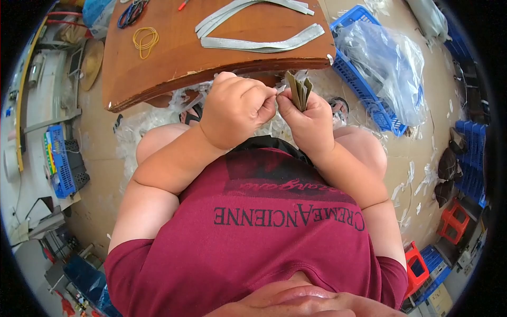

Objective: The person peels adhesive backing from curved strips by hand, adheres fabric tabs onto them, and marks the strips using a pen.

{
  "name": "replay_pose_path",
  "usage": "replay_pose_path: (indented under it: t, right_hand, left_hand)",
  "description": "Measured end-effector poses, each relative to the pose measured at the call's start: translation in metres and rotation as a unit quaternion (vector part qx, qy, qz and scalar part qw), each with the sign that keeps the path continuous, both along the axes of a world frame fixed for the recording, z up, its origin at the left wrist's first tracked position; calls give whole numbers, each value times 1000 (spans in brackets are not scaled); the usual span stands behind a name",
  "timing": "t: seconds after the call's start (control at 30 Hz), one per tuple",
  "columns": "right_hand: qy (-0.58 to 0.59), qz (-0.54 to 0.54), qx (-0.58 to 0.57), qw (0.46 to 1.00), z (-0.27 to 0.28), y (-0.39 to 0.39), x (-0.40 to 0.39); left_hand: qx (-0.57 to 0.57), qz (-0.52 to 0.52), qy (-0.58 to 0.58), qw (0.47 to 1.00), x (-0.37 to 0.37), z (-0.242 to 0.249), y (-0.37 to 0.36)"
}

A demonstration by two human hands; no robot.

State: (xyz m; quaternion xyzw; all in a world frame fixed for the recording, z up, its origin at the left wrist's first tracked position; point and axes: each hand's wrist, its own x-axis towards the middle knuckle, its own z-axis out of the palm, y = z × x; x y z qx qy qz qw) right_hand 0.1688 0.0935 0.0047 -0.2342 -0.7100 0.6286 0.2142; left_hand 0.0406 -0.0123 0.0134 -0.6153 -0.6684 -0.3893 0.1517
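My left hand (235,108) is closed, its thumb and forefinger pinched together at a small pale bit too tiny to identify. Right beside it, my right hand (311,124) grips a small bundle of folded olive-green strips (300,92), whose ends stick up between thumb and fingers. Both hands are held over my lap, just in front of the edge of a brown wooden table (174,50). On the table lie long grey strips (264,42), a bundle of yellow loops (145,42) and dark cords (132,13).
A blue crate (364,87) with clear plastic bags (388,74) stands right of the table. Plastic scraps (129,132) litter the floor around my feet. Red stools (454,221) and stacked blue crates (470,158) are at the right; a straw hat (92,64) is at the left.
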Motion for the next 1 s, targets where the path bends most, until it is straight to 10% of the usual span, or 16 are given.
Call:
replay_pose_path:
  t: [0.43, 0.67, 0.83, 1.0]
  right_hand:
    - [5, -15, 5, 1000, 3, 0, -3]
    - [27, 6, -235, 972, 2, 2, 0]
    - [82, -4, -370, 925, -7, 9, 2]
    - [71, 36, -399, 913, -5, 10, 1]
  left_hand:
    - [32, -21, 41, 998, -5, -2, 8]
    - [-40, -63, -200, 977, -6, -4, 6]
    - [-60, -113, -631, 765, -4, -11, 2]
    - [-88, -106, -529, 837, -3, -15, 0]
